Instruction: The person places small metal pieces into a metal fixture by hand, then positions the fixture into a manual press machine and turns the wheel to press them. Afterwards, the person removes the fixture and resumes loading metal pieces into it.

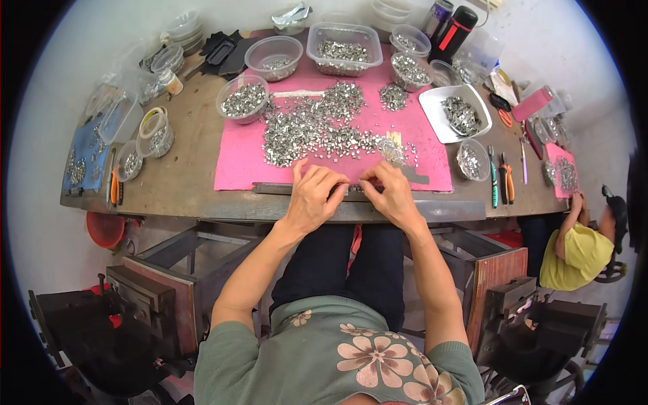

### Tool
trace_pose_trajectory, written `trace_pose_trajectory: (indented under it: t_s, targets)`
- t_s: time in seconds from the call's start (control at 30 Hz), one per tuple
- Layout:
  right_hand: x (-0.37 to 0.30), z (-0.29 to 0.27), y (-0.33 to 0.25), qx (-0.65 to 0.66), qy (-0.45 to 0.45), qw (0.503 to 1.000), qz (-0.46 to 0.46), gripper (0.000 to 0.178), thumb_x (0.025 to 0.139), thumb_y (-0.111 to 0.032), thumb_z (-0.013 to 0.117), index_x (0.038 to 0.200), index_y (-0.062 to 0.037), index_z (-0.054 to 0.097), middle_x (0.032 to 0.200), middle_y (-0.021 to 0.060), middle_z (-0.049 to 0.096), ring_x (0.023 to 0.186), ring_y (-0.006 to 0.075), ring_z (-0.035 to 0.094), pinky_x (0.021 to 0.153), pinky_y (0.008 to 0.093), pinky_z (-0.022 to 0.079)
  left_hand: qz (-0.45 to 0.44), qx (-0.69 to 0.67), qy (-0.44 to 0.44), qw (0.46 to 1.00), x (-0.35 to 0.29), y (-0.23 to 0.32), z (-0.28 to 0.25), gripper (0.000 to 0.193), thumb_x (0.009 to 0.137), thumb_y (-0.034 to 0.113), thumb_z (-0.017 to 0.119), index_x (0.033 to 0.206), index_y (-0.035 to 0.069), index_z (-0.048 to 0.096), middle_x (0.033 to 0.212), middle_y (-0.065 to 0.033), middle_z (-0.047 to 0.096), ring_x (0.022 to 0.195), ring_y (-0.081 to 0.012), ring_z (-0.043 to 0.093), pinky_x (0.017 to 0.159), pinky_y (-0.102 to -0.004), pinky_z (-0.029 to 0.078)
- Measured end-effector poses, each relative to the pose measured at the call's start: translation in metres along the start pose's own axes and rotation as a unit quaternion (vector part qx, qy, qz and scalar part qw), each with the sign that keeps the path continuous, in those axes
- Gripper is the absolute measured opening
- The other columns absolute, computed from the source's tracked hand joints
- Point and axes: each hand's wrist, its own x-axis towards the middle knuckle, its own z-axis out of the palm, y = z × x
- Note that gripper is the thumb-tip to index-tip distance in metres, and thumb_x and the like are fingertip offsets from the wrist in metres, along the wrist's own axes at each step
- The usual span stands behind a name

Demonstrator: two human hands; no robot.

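My left hand [313, 194] and my right hand [391, 194] meet over a dark metal bar [271, 189] along the front of a pink mat [236, 158]. Thumb and forefinger are pinched together on each hand. Whatever sits between the fingertips is too small and covered to make out. Small dark pieces show on the bar between the two hands. Just beyond my fingers spreads a loose pile of small silvery metal pieces [304, 128]. Thin wire-like pieces [390, 150] lie past my right hand, near a flat grey strip [414, 176].
Clear tubs of metal pieces [244, 100] [344, 50] stand around the mat. A white tray [432, 111] is at the right, by pliers [506, 181] and a green-handled tool [493, 182]. A black flask [453, 34] stands behind. Another person in a yellow shirt [580, 253] works at far right.
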Motion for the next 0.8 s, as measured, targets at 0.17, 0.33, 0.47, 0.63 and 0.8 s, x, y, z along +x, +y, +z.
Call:
trace_pose_trajectory:
  t_s: [0.17,0.33,0.47,0.63,0.8]
  targets:
    - [-0.015,0.007,0.004,-0.058,0.035,0.996,-0.061,0.013,0.082,-0.006,0.075,0.092,-0.0054,0.068,0.086,0.0067,0.061,0.086,0.0263,0.059,0.078,0.0386,0.041,0.007,0.007,-0.017,1.000,-0.006,0.004,0.017,0.012,0.086,0.015,0.076,0.095,0.011,0.070,0.092,-0.0020,0.067,0.090,-0.0218,0.061,0.107,-0.0509,0.032]
    - [-0.014,0.006,0.006,-0.045,0.030,0.996,-0.073,0.013,0.082,-0.005,0.075,0.094,-0.0060,0.069,0.086,0.0068,0.061,0.086,0.0270,0.059,0.078,0.0392,0.042,-0.001,0.021,0.005,1.000,-0.007,0.007,0.018,0.011,0.086,0.015,0.076,0.094,0.011,0.069,0.091,-0.0019,0.067,0.090,-0.0216,0.062,0.107,-0.0509,0.032]
    - [-0.001,0.004,0.013,-0.022,0.037,0.999,-0.025,0.011,0.083,-0.005,0.073,0.093,-0.0051,0.070,0.085,0.0087,0.063,0.084,0.0294,0.062,0.077,0.0410,0.045,-0.037,0.050,0.025,0.998,0.006,-0.010,0.004,0.008,0.087,0.016,0.074,0.093,0.012,0.070,0.089,-0.0007,0.067,0.091,-0.0208,0.061,0.105,-0.0521,0.032]
    - [0.029,0.021,0.035,-0.031,0.045,0.998,0.018,0.008,0.084,-0.007,0.072,0.091,-0.0043,0.070,0.083,0.0111,0.064,0.084,0.0309,0.064,0.077,0.0432,0.047,-0.049,0.121,-0.025,0.991,0.028,-0.030,0.009,0.010,0.086,0.021,0.076,0.090,0.013,0.072,0.085,-0.0019,0.064,0.091,-0.0223,0.059,0.103,-0.0499,0.031]
    - [0.034,0.023,0.035,-0.108,0.027,0.994,-0.010,0.010,0.083,-0.010,0.074,0.086,-0.0037,0.067,0.086,0.0110,0.064,0.086,0.0308,0.063,0.078,0.0432,0.044,-0.044,0.157,-0.039,0.986,0.032,-0.033,0.014,0.010,0.084,0.022,0.077,0.089,0.014,0.072,0.084,-0.0028,0.061,0.091,-0.0235,0.058,0.103,-0.0511,0.029]
